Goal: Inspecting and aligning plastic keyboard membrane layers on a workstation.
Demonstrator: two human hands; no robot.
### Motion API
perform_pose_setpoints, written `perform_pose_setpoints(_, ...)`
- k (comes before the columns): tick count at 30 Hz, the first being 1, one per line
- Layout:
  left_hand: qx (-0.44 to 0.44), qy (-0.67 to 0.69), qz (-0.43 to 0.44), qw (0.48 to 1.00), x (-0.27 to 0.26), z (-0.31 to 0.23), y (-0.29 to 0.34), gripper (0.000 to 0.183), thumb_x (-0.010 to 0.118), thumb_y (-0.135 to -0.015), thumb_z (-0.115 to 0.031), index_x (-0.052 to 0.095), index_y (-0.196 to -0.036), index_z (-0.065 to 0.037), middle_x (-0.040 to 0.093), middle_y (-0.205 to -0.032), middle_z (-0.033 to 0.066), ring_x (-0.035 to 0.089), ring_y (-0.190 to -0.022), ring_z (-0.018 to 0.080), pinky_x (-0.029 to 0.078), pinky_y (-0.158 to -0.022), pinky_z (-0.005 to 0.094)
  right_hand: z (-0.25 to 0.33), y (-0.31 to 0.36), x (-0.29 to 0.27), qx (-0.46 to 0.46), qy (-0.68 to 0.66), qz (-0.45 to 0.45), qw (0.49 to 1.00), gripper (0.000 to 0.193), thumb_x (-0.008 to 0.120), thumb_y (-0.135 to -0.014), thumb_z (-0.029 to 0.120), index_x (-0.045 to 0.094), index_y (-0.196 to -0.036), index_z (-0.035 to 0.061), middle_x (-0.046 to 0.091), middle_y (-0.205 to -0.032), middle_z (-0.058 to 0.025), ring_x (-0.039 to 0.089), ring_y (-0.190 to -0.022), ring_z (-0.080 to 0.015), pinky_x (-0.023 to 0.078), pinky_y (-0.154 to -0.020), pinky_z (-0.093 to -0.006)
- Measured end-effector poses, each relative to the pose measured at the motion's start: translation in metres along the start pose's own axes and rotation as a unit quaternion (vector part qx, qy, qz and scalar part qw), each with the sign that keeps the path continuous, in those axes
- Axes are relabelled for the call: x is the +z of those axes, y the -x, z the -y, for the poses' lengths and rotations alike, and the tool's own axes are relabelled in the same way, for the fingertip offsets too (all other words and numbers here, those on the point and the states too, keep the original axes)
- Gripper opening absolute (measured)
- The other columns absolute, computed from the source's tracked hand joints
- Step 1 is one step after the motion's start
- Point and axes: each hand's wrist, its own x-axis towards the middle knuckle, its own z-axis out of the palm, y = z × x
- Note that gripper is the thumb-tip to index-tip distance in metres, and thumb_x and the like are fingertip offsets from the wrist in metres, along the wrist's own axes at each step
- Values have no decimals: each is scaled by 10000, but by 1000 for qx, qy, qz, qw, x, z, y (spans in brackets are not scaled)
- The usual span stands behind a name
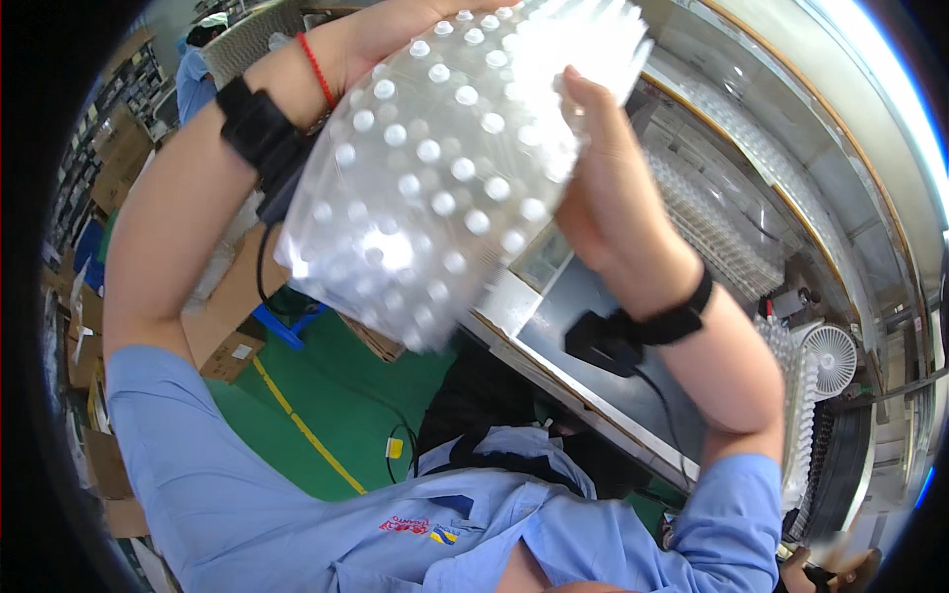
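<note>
Wearing light-blue cloth shirt [287, 534] with red lettering [403, 525]. Gripping clear, knobbed plastic trays [415, 183] in right hand [608, 188]; can't tell closure of left hand [410, 14].

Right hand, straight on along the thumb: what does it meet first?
Likely the bundle of clear plastic sheets with rounded raised knobs: the bare right hand already overlaps its right edge, thumb pointing up. Depth beyond is unclear.

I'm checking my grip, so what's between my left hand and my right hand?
In the head view, clear bumpy plastic trays span the stretch between your left hand, partly cut off at the top edge, and your right hand.
</note>
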Motion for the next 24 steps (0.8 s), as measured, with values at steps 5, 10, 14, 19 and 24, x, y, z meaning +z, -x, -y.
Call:
perform_pose_setpoints(5,-102,-49,103,988,-82,10,-29,475,511,-988,-445,614,-1196,-30,695,-1105,44,676,-929,89,553,-836,252,-76,-74,-28,-54,-72,-56,994,492,496,-968,289,426,-1332,-34,524,-1299,-121,493,-1197,-235,377,-1029,-388)
perform_pose_setpoints(10,-162,-158,-201,953,-158,77,-8,558,466,-1007,-451,474,-1372,-28,575,-1325,73,577,-1147,122,478,-979,307,-145,-113,-61,52,144,-232,961,727,597,-911,366,281,-1411,-56,384,-1420,-196,428,-1292,-294,387,-1052,-403)
perform_pose_setpoints(14,-214,-123,-2,969,-150,77,17,577,450,-1021,-414,379,-1447,-31,512,-1396,77,528,-1216,136,439,-1028,315,-143,-116,-61,44,68,-187,979,849,640,-873,438,240,-1432,-59,316,-1451,-244,405,-1322,-325,406,-1050,-417)
perform_pose_setpoints(19,-119,-87,2,989,-172,59,60,618,467,-1010,-407,311,-1495,-57,422,-1482,115,411,-1344,200,393,-1062,382,-126,-104,-48,98,220,-281,929,934,620,-866,540,203,-1455,-52,202,-1520,-269,392,-1336,-353,334,-1108,-431)
perform_pose_setpoints(24,154,-412,-235,867,-101,30,117,572,421,-1004,-264,269,-1494,-12,333,-1521,170,347,-1395,251,259,-1150,410,-75,-42,-78,111,215,-197,950,1181,597,-824,646,-52,-1495,-77,64,-1591,-243,95,-1474,-348,93,-1174,-485)
